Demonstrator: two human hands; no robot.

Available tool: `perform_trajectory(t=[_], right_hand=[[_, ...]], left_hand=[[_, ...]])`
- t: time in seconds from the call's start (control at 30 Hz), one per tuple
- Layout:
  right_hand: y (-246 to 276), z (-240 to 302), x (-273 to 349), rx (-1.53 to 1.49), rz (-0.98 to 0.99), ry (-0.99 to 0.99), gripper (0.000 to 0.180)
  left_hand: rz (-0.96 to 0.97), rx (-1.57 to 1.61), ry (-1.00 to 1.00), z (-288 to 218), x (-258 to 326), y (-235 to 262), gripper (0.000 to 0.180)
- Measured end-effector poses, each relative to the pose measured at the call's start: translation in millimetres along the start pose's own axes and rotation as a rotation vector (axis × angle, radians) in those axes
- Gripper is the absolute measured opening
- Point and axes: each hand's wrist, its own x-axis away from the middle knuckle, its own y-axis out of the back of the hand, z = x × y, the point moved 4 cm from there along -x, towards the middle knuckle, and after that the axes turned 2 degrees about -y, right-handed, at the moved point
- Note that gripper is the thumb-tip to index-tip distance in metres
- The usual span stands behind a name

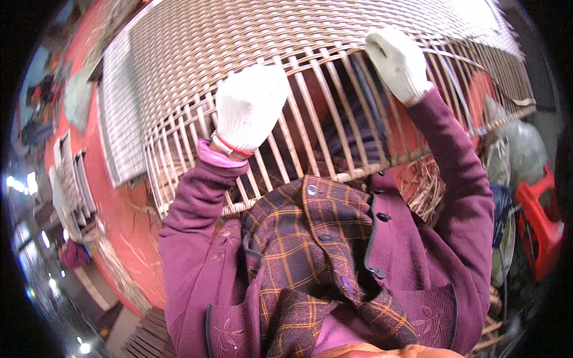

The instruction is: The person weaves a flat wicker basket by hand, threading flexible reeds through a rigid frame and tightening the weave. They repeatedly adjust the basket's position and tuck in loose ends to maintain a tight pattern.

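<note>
A large wicker panel (197, 53) spans the space before me, tightly woven in its upper part, with bare upright stakes (316, 101) along the side nearest my body. My left hand (250, 107), in a white glove, is closed over the stakes at the weave's edge; its fingertips are hidden, so what it grips cannot be made out. Farther right, my white-gloved right hand (397, 64) is pinched at the same edge. Beside it a thin wicker strand (486, 68) leaves the weave and arcs down to the right, seemingly from its fingers.
On the red floor (128, 221) at left lie loose strips and bundles of cane. More cane scraps (421, 185) show below the panel at right. A red plastic stool (540, 221) and a pale plastic bag (525, 149) stand close by on the right.
</note>
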Motion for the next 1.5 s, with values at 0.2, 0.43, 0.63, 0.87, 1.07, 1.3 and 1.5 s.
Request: perform_trajectory(t=[0.2,0.43,0.63,0.87,1.07,1.3,1.5], right_hand=[[-40.1,107.1,-23.2,-0.281,0.144,0.314,0.012],[-77.3,123.4,-41.7,-0.128,0.239,0.284,0.008],[-64.9,126.2,-46.1,-0.316,0.285,0.195,0.006],[-61.5,135.7,-53.0,-0.262,0.296,0.216,0.01],[-53.3,185.6,-45.4,-0.275,0.263,0.372,0.014],[-66.7,325.1,0.5,-0.674,0.469,0.886,0.041],[-95.8,387.6,7.0,-0.691,0.47,0.978,0.024]], left_hand=[[0.2,-0.099,0.396,44.2,59.2,52.7,0.006],[0.167,-0.488,0.214,80.9,67.5,-2.7,0.009],[0.01,-0.281,0.046,82.9,83.0,40.9,0.017],[0.237,-0.502,0.368,125.7,148.1,108.1,0.01],[0.251,-0.557,0.359,164.1,147.6,80.5,0.016],[0.0,-0.51,0.646,172.5,220.5,150.1,0.022],[0.231,-0.371,0.515,153.7,266.6,128.2,0.016]])
